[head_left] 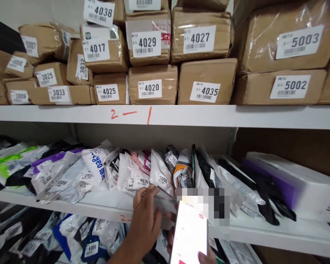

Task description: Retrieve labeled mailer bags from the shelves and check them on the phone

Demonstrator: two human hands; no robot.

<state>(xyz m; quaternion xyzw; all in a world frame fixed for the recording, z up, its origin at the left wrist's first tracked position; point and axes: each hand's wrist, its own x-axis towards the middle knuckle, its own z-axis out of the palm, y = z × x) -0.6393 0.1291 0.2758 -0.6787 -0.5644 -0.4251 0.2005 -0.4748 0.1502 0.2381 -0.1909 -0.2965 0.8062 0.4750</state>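
Observation:
My left hand (144, 220) is at the front edge of the middle shelf, with its fingers bent beside a greyish, blurred thing (165, 200) whose kind I cannot make out. Just behind it stand white plastic mailing bags, one labelled 4036 (141, 181) and one labelled 5008 (163, 179). A phone (188, 234) with a bright, mostly white screen is upright in my right hand (206, 258), the thumb on its lower right side. Most of the right hand is hidden by the phone. A pixelated patch covers the area above and right of the phone.
Above is a white shelf edge (181, 116) marked "2—1" in red, bearing stacked, labelled cardboard boxes (154, 86). Along the middle shelf, bagged parcels (95, 165) lean in a row, with a white and purple box (291, 187) at right. More bags (92, 238) fill the lower shelf.

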